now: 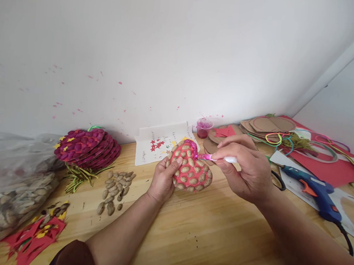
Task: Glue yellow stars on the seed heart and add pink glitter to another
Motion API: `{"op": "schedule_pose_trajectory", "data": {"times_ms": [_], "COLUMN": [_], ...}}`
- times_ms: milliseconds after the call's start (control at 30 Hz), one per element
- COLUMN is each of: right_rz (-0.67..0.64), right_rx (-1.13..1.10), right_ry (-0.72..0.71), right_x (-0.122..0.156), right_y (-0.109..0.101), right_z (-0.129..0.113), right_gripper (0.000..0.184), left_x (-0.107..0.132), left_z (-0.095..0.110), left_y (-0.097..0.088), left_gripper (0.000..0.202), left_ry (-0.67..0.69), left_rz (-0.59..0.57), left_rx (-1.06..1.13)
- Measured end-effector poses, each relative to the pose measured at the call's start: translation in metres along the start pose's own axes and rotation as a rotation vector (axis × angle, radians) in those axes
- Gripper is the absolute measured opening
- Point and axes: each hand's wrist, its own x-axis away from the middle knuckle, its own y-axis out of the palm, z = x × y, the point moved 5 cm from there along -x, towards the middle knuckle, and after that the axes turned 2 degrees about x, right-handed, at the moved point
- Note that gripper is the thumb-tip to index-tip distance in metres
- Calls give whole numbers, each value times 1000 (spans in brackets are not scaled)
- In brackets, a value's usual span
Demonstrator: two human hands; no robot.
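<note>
Painted stack [83,147]: left, near the worktop's [188,234] back edge. Left hand [165,173]: closed on the board's left side; its thumb is best kept off the paint. Peanut board [191,174]: held above the worktop's middle, purple at its upper part only; gaps between peanuts should be dabbed. Cup [204,129]: paint, by the back edge. Brush [230,159]: pinched in the right hand [247,167]; light loading advised.

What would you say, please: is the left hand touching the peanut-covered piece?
Touching. The head view shows the left hand gripping the peanut-covered piece by its edge, thumb over the front.
</note>
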Motion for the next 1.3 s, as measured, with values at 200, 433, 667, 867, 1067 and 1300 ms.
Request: {"op": "schedule_pose_trajectory", "data": {"times_ms": [200,433,667,867,1067,1300], "right_rz": [12,-7,-8,6,-5,19], "right_rx": [13,-13,-23,-10,-38,-55], "right_ry": [24,42,44,56,80,117], "right_x": [2,2,2,2,1,2], "right_y": [-1,-1,0,-3,-1,-4], "right_z": [4,5,6,8,7,9], "right_gripper": [8,6,6,7,8,8], "left_x": [0,0,-1,0,1,-1], "left_z": [-1,-1,-1,-1,2,0], "left_y": [0,-1,-2,-1,1,-1], "left_gripper": [37,40,41,39,38,38], "left_ry": [4,-5,-6,-16,-8,-13], "left_rz": [-15,-22,-5,-11,-27,-44], "left_rx": [-4,-12,-22,-9,5,5]}}
